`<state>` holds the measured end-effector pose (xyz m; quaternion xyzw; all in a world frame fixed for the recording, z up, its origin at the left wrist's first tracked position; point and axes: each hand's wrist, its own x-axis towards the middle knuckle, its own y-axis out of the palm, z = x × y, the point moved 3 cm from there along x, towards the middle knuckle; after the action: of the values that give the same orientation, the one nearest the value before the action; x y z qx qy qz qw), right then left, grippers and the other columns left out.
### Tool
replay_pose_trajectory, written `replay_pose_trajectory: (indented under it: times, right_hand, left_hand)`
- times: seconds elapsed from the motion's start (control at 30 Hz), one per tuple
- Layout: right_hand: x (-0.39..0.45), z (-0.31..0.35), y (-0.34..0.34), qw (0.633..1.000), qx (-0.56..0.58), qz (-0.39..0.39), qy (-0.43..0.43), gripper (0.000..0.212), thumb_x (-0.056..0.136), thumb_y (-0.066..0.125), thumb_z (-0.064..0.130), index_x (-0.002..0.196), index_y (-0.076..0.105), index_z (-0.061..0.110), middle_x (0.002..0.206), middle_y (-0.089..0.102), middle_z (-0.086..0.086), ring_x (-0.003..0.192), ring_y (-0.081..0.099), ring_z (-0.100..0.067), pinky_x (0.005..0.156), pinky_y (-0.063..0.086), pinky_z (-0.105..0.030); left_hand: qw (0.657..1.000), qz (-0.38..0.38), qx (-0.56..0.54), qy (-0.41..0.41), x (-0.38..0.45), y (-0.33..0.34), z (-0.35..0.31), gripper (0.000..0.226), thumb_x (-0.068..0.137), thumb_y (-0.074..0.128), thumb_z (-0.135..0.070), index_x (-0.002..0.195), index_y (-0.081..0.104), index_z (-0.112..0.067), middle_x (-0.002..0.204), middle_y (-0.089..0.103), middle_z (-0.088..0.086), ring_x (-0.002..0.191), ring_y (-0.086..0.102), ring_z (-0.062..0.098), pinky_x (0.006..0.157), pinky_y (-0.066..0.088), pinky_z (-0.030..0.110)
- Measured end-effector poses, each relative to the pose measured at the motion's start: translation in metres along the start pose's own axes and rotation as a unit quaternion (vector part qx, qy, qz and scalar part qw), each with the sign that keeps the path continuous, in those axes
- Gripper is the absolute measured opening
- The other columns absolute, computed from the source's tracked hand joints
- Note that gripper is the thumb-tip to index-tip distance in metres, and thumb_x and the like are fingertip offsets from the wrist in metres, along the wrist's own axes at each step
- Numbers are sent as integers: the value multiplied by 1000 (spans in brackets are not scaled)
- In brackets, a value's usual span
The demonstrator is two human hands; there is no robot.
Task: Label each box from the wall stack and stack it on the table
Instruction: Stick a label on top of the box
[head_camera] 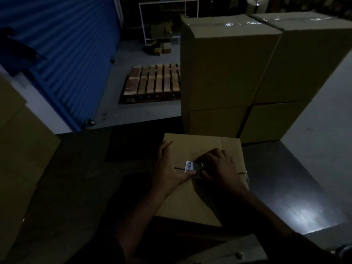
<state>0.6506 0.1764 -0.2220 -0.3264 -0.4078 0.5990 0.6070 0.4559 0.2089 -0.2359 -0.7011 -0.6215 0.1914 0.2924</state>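
A brown cardboard box [192, 201] lies on the dark table [82, 187] right in front of me. A small white barcode label [189, 166] sits on the box's top seam. My left hand [170, 168] rests flat on the box top, its thumb pressing the label's lower edge. My right hand [219, 166] lies on the box beside the label, fingertips pressing the label's right part down. Behind the box stands a stack of several larger brown boxes [228, 65] on the table.
More cardboard boxes [17, 141] rise at the left edge. A blue roller shutter [72, 54] fills the left wall. A wooden pallet [152, 82] lies on the grey floor beyond the table. A white shelf frame [163, 20] stands at the back.
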Motion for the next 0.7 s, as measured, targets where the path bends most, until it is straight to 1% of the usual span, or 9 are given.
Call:
replay_pose_trajectory:
  times: [0.07,0.13,0.23,0.33,0.43,0.47,0.57,0.63,0.7]
  right_hand:
    - [0,2,-2,1000,1,9,-2,61,75,36,66,122,63,36,127,51,5,119,42,-19,100,38,-43]
    - [2,2,-1,1000,-4,18,3,50,82,49,60,123,62,35,128,50,5,122,40,-18,101,34,-40]
    - [9,3,-1,1000,2,19,13,36,88,63,45,122,62,32,129,50,3,123,40,-19,101,31,-39]
    - [10,5,1,1000,0,24,10,36,88,64,45,123,61,36,130,49,3,124,38,-20,98,30,-38]
    - [11,5,2,1000,6,24,0,36,87,59,53,121,64,42,125,50,4,121,39,-20,91,27,-36]
    - [13,5,2,1000,8,26,0,37,86,59,55,120,65,42,125,51,4,121,39,-20,92,28,-37]
    - [16,4,2,999,14,28,10,33,87,66,49,118,65,38,126,51,2,123,39,-22,95,30,-39]
    - [16,4,4,1000,17,23,2,32,88,65,51,119,64,45,124,50,4,121,39,-21,93,28,-38]
    - [16,7,5,999,9,31,-5,37,85,58,58,121,64,48,123,50,5,120,38,-21,92,28,-39]
  left_hand:
    - [1000,-2,-1,9,-1,0,-2,122,69,96,-46,164,23,-20,170,18,-1,150,28,16,114,32,30]
    - [1000,-4,4,15,0,-1,-1,122,69,96,-47,164,24,-18,170,19,-1,150,28,16,114,32,30]
    - [1000,-3,2,14,0,-2,-1,123,69,96,-49,164,24,-19,170,18,-2,150,29,17,118,37,39]
    - [1000,0,-1,15,-1,-3,-1,122,69,96,-47,164,24,-20,170,18,-2,150,30,18,118,38,42]
    - [1000,-6,8,23,0,-2,0,122,69,95,-51,164,24,-21,169,19,-2,151,31,19,118,40,44]
    - [1000,-7,6,25,1,-2,0,122,69,95,-50,164,25,-20,169,19,-1,151,31,20,118,39,43]
    - [1000,-5,-3,26,1,-2,-1,120,70,96,-47,163,26,-18,169,19,1,150,31,20,117,38,40]
    - [1000,-2,-7,25,1,-1,-2,122,68,94,-52,163,26,-18,169,19,1,151,31,21,117,39,40]
    - [1000,-2,-6,25,0,-1,-1,124,65,87,-64,163,27,-18,168,21,1,150,32,21,117,40,42]
